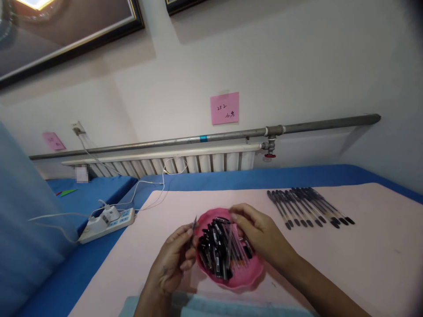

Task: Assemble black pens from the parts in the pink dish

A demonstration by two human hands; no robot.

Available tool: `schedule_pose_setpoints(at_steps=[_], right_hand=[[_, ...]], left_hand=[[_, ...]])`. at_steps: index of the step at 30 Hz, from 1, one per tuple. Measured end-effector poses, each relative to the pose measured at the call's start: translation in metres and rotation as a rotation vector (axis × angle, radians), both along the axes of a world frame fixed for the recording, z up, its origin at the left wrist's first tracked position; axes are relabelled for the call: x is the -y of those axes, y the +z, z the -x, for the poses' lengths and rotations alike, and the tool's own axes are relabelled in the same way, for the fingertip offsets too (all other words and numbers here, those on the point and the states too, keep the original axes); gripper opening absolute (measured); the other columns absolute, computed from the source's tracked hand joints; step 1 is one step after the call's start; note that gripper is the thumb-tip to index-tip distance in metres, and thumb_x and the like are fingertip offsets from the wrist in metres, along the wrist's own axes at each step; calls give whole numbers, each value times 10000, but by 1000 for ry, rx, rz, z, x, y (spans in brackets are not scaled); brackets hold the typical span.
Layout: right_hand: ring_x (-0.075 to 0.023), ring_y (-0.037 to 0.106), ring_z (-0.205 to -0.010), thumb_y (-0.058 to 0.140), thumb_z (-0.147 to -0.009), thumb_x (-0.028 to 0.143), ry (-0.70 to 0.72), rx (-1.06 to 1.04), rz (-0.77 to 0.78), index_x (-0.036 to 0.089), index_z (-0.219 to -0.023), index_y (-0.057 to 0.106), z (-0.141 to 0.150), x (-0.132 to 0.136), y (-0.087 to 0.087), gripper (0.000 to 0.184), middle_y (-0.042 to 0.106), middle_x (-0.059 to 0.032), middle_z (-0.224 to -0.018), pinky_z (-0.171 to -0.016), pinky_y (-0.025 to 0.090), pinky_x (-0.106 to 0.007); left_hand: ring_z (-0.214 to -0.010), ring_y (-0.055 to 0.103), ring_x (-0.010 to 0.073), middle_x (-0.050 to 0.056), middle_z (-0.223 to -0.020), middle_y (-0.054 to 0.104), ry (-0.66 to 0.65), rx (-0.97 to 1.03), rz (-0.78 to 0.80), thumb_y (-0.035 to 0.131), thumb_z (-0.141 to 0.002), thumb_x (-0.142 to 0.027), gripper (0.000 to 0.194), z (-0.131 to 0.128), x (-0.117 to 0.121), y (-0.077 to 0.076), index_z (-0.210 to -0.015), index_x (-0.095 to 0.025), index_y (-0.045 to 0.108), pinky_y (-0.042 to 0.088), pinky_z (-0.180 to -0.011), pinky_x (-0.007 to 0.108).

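A pink scalloped bowl (246, 277) sits on the pale pink mat near me, heaped with black pen caps and clear pen parts (220, 253). My left hand (173, 259) hovers at the bowl's left rim, fingers pinched on a thin dark pen part (193, 226) held upright. My right hand (261, 233) reaches over the bowl's right side, its curled fingertips touching the pile; whether they hold a piece is unclear. A row of several assembled black pens (309, 207) lies side by side on the mat to the far right.
The pink mat (363, 255) covers a blue table (231, 178) against a white wall. A white power strip (107, 222) with plugs and cables lies at the left. A radiator (185, 163), a grey pipe (297, 127) and a pink note (224, 108) are behind.
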State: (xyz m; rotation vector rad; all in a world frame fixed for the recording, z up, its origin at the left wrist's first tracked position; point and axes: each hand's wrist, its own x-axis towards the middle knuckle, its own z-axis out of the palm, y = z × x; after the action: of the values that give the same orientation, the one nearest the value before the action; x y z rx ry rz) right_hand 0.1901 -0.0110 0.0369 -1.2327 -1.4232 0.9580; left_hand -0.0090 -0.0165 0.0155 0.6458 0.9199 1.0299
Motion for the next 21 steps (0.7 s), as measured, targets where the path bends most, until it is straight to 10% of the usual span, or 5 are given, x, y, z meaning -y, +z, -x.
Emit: schedule_pose_setpoints(at_steps=[11,21], right_hand=[[-193,551,-744,412,-825,138,293,671,-290,210,-745,581,6,-5,-34,200,618,-41,-786,-670,426,-324],[-201,582,-796,446,-804,117,411,1032,-234,172,-768,663,46,-23,-35,226,681,-73,-836,-718,388,-290]], left_hand=[[-389,303,4,-41,-594,448,271,176,39,592,-786,-258,269,4,-7,-2,-1033,-166,542,183,-341,107],[-496,471,63,31,-643,501,458,473,147,407,-837,-84,171,14,-18,-6,-789,-83,572,385,-410,150]])
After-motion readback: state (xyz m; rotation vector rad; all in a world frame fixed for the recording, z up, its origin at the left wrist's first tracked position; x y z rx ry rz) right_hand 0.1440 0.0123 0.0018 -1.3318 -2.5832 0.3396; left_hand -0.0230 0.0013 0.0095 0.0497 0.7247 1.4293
